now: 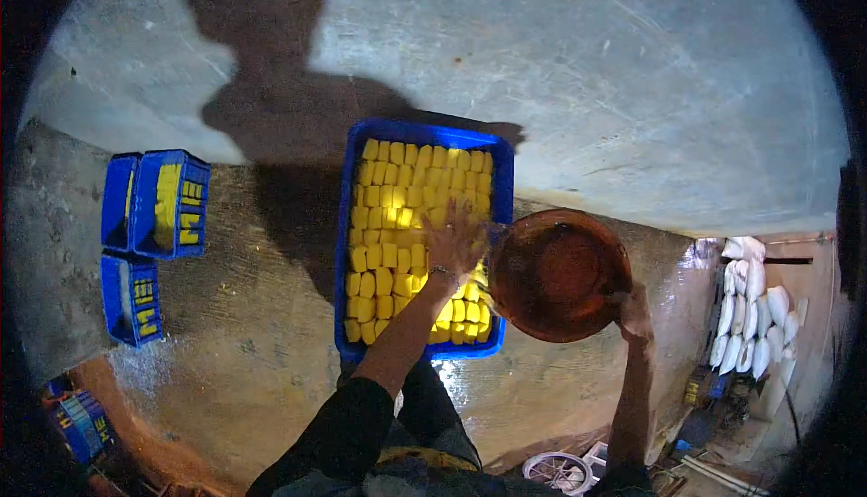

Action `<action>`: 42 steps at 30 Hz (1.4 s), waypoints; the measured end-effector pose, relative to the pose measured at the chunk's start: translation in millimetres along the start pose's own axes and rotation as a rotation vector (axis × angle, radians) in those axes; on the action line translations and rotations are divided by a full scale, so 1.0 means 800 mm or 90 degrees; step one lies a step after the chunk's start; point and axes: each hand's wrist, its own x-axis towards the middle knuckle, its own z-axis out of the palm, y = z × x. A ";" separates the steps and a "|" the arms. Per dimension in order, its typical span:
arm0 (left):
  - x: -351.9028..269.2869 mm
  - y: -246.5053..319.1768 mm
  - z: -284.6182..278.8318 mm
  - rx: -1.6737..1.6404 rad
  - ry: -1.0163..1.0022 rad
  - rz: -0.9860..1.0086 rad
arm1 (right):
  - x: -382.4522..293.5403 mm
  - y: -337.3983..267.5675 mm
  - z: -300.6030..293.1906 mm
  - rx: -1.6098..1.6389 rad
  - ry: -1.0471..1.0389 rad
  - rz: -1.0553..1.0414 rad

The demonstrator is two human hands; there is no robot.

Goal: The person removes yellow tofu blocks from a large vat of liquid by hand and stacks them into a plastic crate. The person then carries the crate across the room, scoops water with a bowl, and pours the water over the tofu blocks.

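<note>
A blue plastic crate (502,178) stands before me, filled with rows of small yellow blocks (389,202) that look like tofu. My left hand (452,243) is spread flat over the right-hand part of the rows, palm down and holding nothing. Whether it touches the blocks cannot be told. By its right-hand side, my right hand (635,314) grips a round reddish-brown basin (559,273). The basin tilts, and its left rim overhangs the crate's right edge. Blurred, glassy streaks near that rim look like liquid. Bright light falls on the blocks at the lower right.
Blue crates (173,205) with yellow lettering stand on the floor at left, and another blue crate (85,426) lower left. A pale wall (576,90) rises beyond the crate. White filled sacks (748,317) are stacked at far right. A spoked wheel (557,473) lies lower right.
</note>
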 end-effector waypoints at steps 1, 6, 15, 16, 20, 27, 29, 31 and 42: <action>-0.003 -0.010 0.006 -0.029 0.046 -0.020 | 0.008 -0.011 0.012 0.027 0.001 -0.166; -0.011 -0.021 0.014 -0.116 0.039 -0.063 | 0.030 -0.038 0.006 0.076 0.044 -0.022; -0.011 -0.011 -0.018 0.031 -0.042 -0.084 | 0.030 -0.154 0.037 -0.343 0.070 -0.084; -0.011 -0.010 -0.020 -0.043 -0.030 -0.085 | 0.029 -0.166 0.043 -0.350 0.078 -0.208; -0.007 -0.015 -0.039 -0.132 -0.049 -0.077 | 0.016 -0.208 0.068 -0.565 0.088 -0.234; -0.019 -0.018 -0.020 -0.119 -0.022 -0.084 | -0.018 -0.266 0.137 -0.617 0.259 -0.235; -0.024 -0.030 0.003 -0.162 0.117 -0.095 | -0.037 -0.277 0.162 -0.616 0.277 -0.240; -0.021 -0.009 -0.004 -0.076 0.039 -0.069 | -0.067 -0.271 0.172 -0.629 0.318 -0.173; -0.220 -0.079 -0.208 -0.066 0.238 -0.228 | -0.204 0.117 0.125 -0.145 0.747 -0.204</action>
